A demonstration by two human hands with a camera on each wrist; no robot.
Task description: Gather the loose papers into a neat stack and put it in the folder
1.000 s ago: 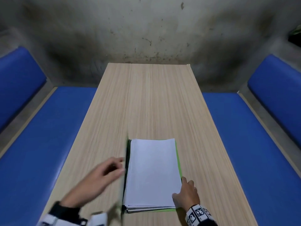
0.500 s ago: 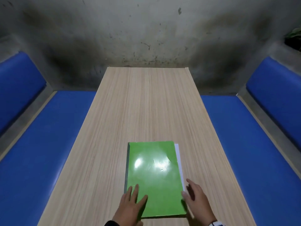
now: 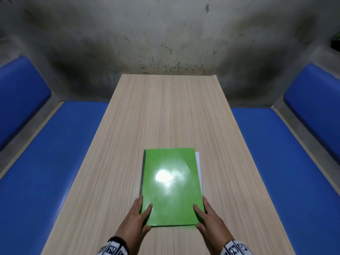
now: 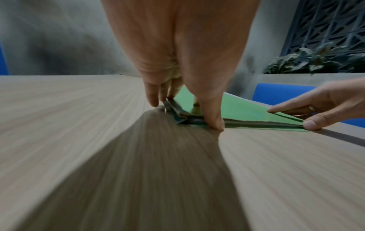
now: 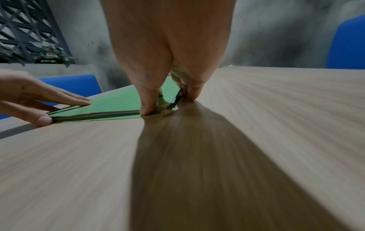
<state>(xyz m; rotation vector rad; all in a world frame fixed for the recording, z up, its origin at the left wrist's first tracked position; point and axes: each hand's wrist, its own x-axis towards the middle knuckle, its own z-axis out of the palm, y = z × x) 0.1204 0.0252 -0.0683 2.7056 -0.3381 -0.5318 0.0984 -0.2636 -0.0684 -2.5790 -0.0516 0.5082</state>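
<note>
Folder (image 3: 172, 186): lying closed near the counter's (image 3: 165, 111) near end, cover down over the papers.
Papers (image 3: 198, 166): a white strip is peeking past the right edge, so alignment looks unfinished.
Left hand (image 3: 137, 219): fingers lying straight, bracing the near-left corner, gripping nothing.
Right hand (image 3: 209, 218): fingers lying straight along the right edge, probably nudging sheets inward.
</note>
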